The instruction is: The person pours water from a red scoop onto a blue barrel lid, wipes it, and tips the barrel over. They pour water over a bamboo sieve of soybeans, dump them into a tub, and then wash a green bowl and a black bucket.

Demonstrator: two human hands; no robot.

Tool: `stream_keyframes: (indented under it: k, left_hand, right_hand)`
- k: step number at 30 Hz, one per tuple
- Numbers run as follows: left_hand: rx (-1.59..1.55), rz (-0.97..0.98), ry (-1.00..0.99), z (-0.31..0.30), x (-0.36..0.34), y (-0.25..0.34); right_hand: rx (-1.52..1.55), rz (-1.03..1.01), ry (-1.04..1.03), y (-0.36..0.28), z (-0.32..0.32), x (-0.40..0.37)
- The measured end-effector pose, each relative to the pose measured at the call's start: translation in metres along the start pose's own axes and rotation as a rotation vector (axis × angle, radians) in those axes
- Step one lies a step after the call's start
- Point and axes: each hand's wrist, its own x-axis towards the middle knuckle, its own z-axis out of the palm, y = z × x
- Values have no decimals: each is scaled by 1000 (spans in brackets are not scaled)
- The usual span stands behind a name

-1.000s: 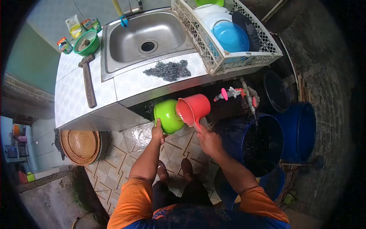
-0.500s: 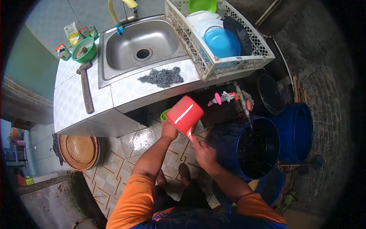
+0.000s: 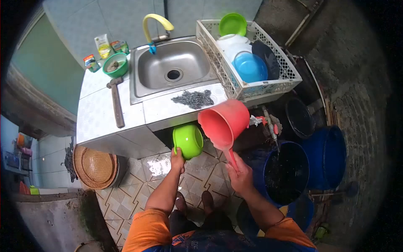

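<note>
My left hand (image 3: 178, 161) grips the rim of a green bowl (image 3: 188, 141), which is tilted with its rounded underside toward me, in front of the counter's edge. In my right hand (image 3: 240, 173) is the handle of a red water dipper (image 3: 224, 122). The dipper is tipped so its mouth faces left, toward the bowl, and the two are a small distance apart. Its inside looks bare of water from this angle. Right of my right hand stands a blue barrel (image 3: 268, 168) with dark water in it.
A steel sink (image 3: 136, 90) with a yellow tap (image 3: 157, 17) is set in the tiled counter (image 3: 94, 119). A hammer (image 3: 116, 103) and a dark scouring mesh (image 3: 193, 99) lie there. A crate (image 3: 245, 90) holds dishes. A woven basket (image 3: 94, 166) stands left on wet floor tiles.
The dipper has moved up and right and turned its mouth leftward. The green bowl, mostly hidden behind it before, is now in plain view. My head view has shifted.
</note>
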Motion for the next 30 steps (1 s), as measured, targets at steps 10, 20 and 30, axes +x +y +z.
stream_keyframes:
  k: [10, 20, 30]
  left_hand:
    - [-728, -233, -96, -105, -59, -3]
    - [-544, -88, -169, -168, -166, 22]
    - [-625, -65, -269, -172, -214, 69]
  right_hand:
    - [578, 43, -332, -103, 72, 86]
    - [1045, 427, -463, -135, 124, 138]
    - [636, 107, 104, -62, 104, 94]
